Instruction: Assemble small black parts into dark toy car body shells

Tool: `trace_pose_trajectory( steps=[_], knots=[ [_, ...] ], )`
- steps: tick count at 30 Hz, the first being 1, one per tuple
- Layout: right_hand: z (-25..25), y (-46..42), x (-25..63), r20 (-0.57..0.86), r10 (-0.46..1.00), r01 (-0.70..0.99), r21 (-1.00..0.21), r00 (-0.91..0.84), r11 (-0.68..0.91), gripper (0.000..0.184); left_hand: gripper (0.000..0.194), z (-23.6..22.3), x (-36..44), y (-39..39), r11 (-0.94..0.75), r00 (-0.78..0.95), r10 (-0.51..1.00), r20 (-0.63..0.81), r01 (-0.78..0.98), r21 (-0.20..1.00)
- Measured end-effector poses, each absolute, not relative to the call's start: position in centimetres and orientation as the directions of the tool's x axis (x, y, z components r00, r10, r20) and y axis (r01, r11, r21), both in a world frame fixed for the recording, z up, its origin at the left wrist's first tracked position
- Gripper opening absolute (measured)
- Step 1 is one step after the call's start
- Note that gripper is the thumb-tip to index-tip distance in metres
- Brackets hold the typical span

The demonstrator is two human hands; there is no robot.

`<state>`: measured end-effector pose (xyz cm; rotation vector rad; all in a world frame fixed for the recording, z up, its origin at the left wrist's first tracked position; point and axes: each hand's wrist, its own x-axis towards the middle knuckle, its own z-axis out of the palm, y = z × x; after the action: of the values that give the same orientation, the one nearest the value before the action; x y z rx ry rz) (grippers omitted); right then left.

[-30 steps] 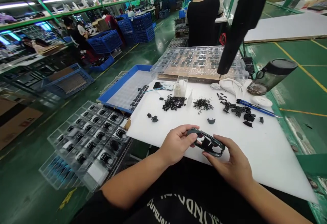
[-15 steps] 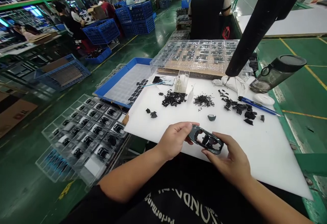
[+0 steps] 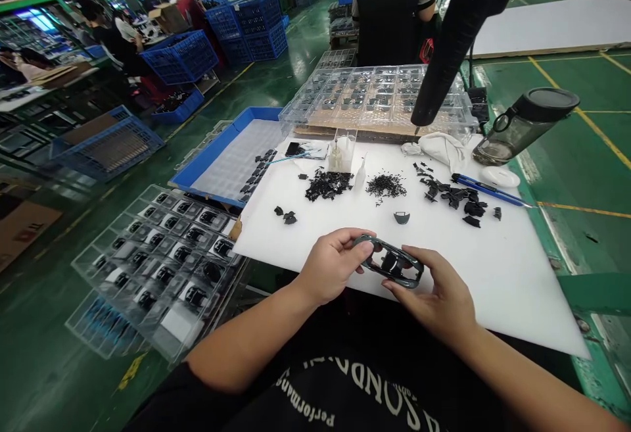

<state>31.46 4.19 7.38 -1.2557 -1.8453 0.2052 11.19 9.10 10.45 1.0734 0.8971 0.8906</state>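
Between my two hands is a dark grey toy car body shell [image 3: 407,281] with open window holes, held above the near edge of the white work board [image 3: 315,248]. My left hand [image 3: 335,262] pinches its left end with thumb and fingers. The right end sits between the thumb and fingers of my right hand [image 3: 438,294]. Just beyond the shell lies a small dark grey curved piece [image 3: 401,217] on the board. Farther back are a heap of black plastic parts [image 3: 327,185] and a heap of tiny black bits [image 3: 386,185].
A black screwdriver-like tool [image 3: 444,57] hangs over the board. Around it are a clear bottle [image 3: 527,123], a blue pen-like tool [image 3: 488,190], larger black parts [image 3: 453,196] and a clear compartment tray [image 3: 369,100]. Left are a blue tray [image 3: 217,156] and trays of parts [image 3: 162,261].
The whole view has shifted slightly, so the board and hands appear a little farther left and up. The shell is tilted slightly differently, still in both hands.
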Motion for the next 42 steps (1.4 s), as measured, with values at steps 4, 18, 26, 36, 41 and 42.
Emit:
trace_pose_trajectory(
  steps=[4, 18, 26, 36, 41, 42],
  knots=[
    [7.5, 4.2, 31.3, 0.544, 0.832, 0.663, -0.582, -0.112, 0.47, 0.053, 0.034, 10.3, 11.1, 9.1, 0.235, 0.356, 0.919, -0.17, -0.15, 0.96],
    [7.9, 4.5, 30.7, 0.501, 0.864, 0.701, -0.595, -0.058, 0.392, 0.055, 0.033, 10.6, 10.6, 9.5, 0.333, 0.29, 0.925, -0.245, -0.311, 0.89],
    [7.5, 4.4, 30.9, 0.501, 0.863, 0.668, -0.621, -0.063, 0.409, 0.053, 0.033, 10.2, 10.5, 9.4, 0.35, 0.306, 0.918, -0.254, -0.319, 0.881],
    [8.5, 3.9, 30.6, 0.232, 0.969, 0.283, -0.927, -0.081, 0.246, 0.047, 0.027, 10.6, 10.6, 8.7, 0.458, 0.368, 0.87, -0.329, -0.355, 0.815],
    [9.4, 4.3, 30.5, -0.003, 0.981, -0.116, -0.993, -0.196, -0.027, 0.043, 0.029, 10.9, 10.4, 8.3, 0.439, 0.367, 0.876, -0.313, -0.341, 0.831],
    [9.4, 4.4, 30.5, -0.029, 0.977, -0.151, -0.987, -0.209, -0.062, 0.045, 0.03, 11.1, 10.4, 8.2, 0.438, 0.366, 0.877, -0.312, -0.34, 0.832]
  ],
)
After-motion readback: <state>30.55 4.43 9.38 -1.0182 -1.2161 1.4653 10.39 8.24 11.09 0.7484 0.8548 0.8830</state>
